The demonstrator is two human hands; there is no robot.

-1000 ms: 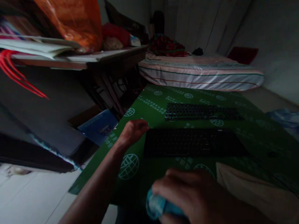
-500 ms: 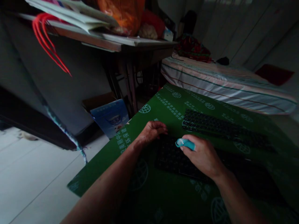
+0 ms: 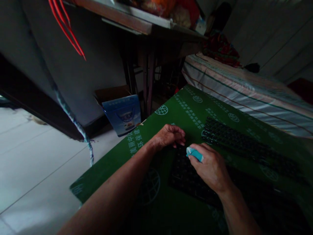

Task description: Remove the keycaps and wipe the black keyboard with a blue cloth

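Note:
A black keyboard [image 3: 186, 174] lies on the green printed board in front of me, its right part running into deep shadow. My left hand [image 3: 170, 135] is closed at the keyboard's far left corner, fingers curled and tips at its edge. My right hand [image 3: 211, 164] is above the keys, wrapped round a small turquoise brush-like tool [image 3: 195, 154] with a whitish end. The tool's end points left toward my left fingertips; whether it touches the keys is too dark to tell. Behind the keyboard lies a long black keyboard-like panel [image 3: 234, 140] with rows of keys.
The green board [image 3: 117, 179] has a bare left corner over the pale tiled floor [image 3: 24, 163]. A blue picture bag [image 3: 124, 114] stands beyond its left edge. A cluttered desk [image 3: 137, 24] with hanging red cord [image 3: 67, 27] is behind. A striped bed [image 3: 234, 85] borders the far right.
The view has tilted down and turned left, so everything sits differently in the picture. My right hand with the turquoise tool has come closer to my left hand, which stays at the keyboard's corner.

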